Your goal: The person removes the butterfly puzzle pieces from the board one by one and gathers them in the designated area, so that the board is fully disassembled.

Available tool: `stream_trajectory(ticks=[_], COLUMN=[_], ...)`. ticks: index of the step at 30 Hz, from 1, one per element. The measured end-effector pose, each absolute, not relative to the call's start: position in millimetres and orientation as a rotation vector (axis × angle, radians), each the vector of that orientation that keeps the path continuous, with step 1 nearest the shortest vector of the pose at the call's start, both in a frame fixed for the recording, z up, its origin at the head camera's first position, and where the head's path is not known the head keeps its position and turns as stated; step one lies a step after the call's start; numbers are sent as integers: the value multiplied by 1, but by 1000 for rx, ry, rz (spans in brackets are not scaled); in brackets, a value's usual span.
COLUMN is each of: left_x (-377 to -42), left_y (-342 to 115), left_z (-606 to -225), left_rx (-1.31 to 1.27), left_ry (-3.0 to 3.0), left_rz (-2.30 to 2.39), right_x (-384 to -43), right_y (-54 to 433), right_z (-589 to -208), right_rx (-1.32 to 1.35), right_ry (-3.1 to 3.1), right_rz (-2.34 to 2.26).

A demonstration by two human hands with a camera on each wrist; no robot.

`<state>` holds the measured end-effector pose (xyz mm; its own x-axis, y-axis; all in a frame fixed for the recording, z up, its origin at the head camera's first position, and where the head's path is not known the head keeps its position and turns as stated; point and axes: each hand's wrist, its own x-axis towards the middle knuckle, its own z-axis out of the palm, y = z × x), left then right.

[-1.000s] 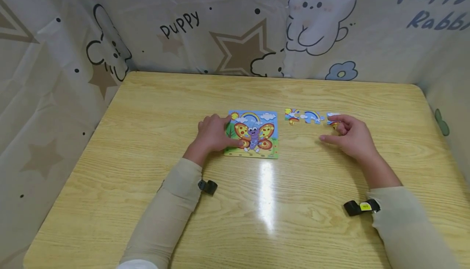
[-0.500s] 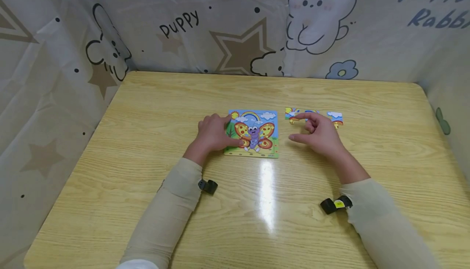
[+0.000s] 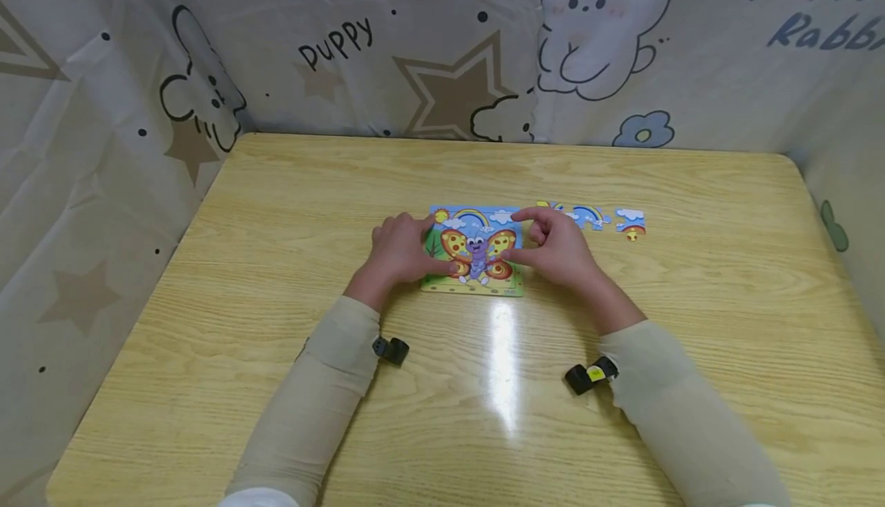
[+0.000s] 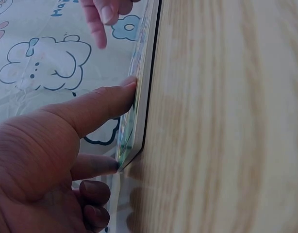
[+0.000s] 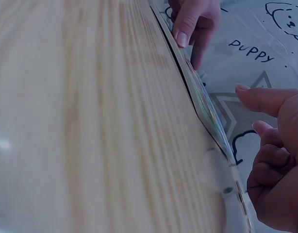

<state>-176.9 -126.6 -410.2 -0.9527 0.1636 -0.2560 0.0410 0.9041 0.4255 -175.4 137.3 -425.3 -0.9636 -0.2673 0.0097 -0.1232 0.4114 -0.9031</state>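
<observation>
A square butterfly jigsaw puzzle (image 3: 475, 250) lies flat on the table, with a rainbow, clouds and a sun in its picture. My left hand (image 3: 399, 252) rests on the puzzle's left side; thumb and index finger are extended, their tips touching its face. From the left wrist, the thumb (image 4: 103, 107) is seen pressing the board near its edge. My right hand (image 3: 558, 247) hovers over the puzzle's right side with nothing in it. In the right wrist view its thumb (image 5: 265, 101) stands apart from the board.
Right of the puzzle, a rainbow puzzle piece (image 3: 588, 217) and a cloud puzzle piece (image 3: 631, 223) lie in a row. A sun puzzle piece (image 3: 543, 204) is mostly hidden behind my right hand. A printed curtain (image 3: 442, 46) borders the wooden table (image 3: 311, 207).
My right hand has swept left from the cloud piece, past the other loose pieces, to above the puzzle's right side. The left hand and the puzzle have stayed in place.
</observation>
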Motion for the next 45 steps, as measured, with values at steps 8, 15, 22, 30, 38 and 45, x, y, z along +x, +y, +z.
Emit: stream_trajectory(ticks=[8, 15, 22, 30, 38, 45], left_x=[-176, -177, -176, -175, -171, -169], left_y=[-127, -128, -128, -133, -139, -141], left_z=[-409, -408, -407, -406, -403, -403], left_rx=[156, 167, 169, 204, 239, 253], left_ry=[2772, 2772, 2775, 2796, 2783, 2766], left_rz=[614, 603, 593, 556, 548, 556], right_x=[-178, -179, -182, -183, -183, -183], right_y=[115, 102, 95, 93, 93, 94], right_z=[-428, -430, -433, -432, -431, -431], right_rx=[-387, -401, -382, -355, -327, -325], right_ry=[2500, 2482, 2499, 2540, 2534, 2534], right_rz=[-1629, -1646, -1584, -1463, -1428, -1420])
